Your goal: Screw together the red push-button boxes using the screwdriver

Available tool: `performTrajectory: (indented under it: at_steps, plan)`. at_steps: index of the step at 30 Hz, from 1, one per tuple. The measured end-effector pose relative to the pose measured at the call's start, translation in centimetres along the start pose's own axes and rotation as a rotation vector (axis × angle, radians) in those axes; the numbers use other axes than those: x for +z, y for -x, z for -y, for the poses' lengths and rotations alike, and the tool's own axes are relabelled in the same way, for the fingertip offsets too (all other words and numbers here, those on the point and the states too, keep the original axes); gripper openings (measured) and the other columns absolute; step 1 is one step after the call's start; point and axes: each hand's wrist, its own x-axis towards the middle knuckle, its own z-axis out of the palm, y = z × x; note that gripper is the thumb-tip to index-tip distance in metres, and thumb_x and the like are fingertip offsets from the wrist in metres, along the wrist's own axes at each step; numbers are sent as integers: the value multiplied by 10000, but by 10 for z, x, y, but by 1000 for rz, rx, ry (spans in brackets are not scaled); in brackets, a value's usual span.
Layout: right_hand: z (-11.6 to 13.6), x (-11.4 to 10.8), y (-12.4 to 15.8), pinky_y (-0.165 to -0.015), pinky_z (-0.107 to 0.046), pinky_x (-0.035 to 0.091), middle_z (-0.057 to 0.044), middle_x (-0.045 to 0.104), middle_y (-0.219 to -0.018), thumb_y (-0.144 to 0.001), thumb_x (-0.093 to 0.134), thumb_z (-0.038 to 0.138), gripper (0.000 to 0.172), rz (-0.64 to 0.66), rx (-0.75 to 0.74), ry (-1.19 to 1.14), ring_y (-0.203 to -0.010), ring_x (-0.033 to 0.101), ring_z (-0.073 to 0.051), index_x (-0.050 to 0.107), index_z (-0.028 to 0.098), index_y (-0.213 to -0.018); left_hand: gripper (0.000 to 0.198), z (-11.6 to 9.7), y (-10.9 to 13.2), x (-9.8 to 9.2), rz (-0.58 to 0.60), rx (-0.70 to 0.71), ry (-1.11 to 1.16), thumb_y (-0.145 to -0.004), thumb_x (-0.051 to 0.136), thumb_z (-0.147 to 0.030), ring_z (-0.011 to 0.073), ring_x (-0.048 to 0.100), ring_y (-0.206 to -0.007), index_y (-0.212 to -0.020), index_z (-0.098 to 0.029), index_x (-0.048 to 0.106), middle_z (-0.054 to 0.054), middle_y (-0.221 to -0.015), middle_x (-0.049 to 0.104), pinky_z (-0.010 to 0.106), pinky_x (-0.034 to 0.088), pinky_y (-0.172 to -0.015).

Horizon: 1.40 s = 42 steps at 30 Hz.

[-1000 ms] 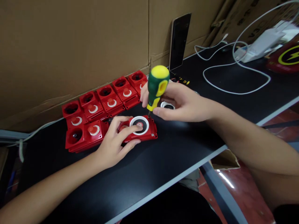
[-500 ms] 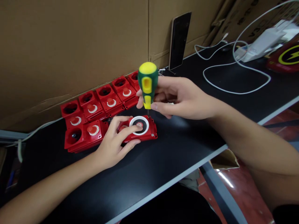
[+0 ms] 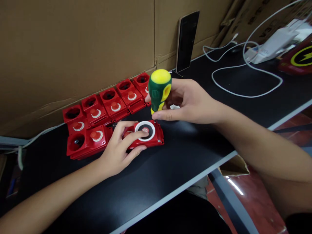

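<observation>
In my right hand is a green and yellow screwdriver, nearly upright with its handle on top. Its tip points down at the far right corner of a red alarm-like housing with a white ring around a dark disc. My left hand grips this housing from the left, index finger on the disc and thumb along the near side. A silvery screw head shows at the near right corner. Whether the tip sits in a screw, I cannot make out.
Several similar red housings stand in a row against the cardboard, and another lies left of my left hand. A phone leans at the back. A white cable loops on the right of the black table.
The screwdriver handle has turned and tilted slightly right, its yellow inset now facing right. My right hand's fingers have shifted around it. My left hand and the housing stay put.
</observation>
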Motion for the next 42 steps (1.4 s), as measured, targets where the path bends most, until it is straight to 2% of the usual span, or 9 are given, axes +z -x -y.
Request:
performTrajectory:
  at_steps: [7,11,19,22,26,30,34,39,42]
  plan:
    - [9,-2,3,-574,-153,563,-85,801,-1319,-1040,731,154,294,102,6,-79,-690,663,-39,707,140,-1333,348,-1,-1,1,-11,18,-10,-1146,726,-263,285,678,-1352,-1487,-280,663,136,-1477,571,448,674,-1084]
    - [15,-2,7,-462,-147,481,-55,805,-1233,-1066,714,165,277,199,39,-232,-537,589,-4,694,152,-1342,351,-1,-1,0,1,15,-10,-1144,729,-272,289,681,-1346,-1489,-286,666,137,-1488,569,454,677,-1077]
    - [4,-9,-3,-790,-317,658,-28,726,-1082,-901,1011,390,302,56,-120,126,-945,702,-186,797,201,-1001,367,0,-1,0,-2,15,-10,-1138,736,-272,296,677,-1346,-1499,-299,673,130,-1464,580,470,668,-1095]
    - [1,-9,-3,-834,-370,666,-37,729,-1024,-906,1011,458,344,19,-81,193,-978,696,-224,810,217,-1048,357,0,-1,0,-11,26,-6,-1142,731,-271,296,675,-1359,-1493,-287,670,135,-1468,577,468,666,-1103]
    - [4,-5,-1,-690,-331,646,-38,745,-1062,-840,1055,479,495,-20,33,76,-841,685,-182,797,207,-1163,353,1,-1,0,-4,35,-16,-1148,723,-276,301,664,-1392,-1495,-278,658,140,-1475,568,464,663,-1110]
    - [12,-3,0,-467,-234,550,-36,803,-1206,-898,986,267,491,15,108,-126,-575,641,-56,725,177,-1305,345,0,-2,0,2,34,-18,-1153,716,-275,287,668,-1373,-1492,-269,651,140,-1475,568,442,666,-1090]
    - [17,-5,1,-470,-181,551,-88,824,-1368,-1010,846,171,453,115,111,-210,-566,661,-24,657,170,-1422,333,0,-2,1,5,36,-26,-1157,711,-278,290,664,-1389,-1485,-268,652,139,-1471,566,443,668,-1095]
    - [12,-5,1,-591,-199,562,-51,788,-1237,-1022,811,193,242,105,28,-118,-707,660,-53,728,150,-1245,349,1,-1,1,1,34,-15,-1147,724,-271,296,673,-1373,-1490,-270,663,143,-1479,573,454,672,-1094]
    - [8,-3,-1,-620,-235,546,-2,713,-1063,-930,928,277,281,33,16,-53,-756,630,-90,720,181,-1092,373,2,-1,0,5,24,-9,-1137,735,-269,312,670,-1383,-1504,-288,667,141,-1485,579,490,669,-1116]
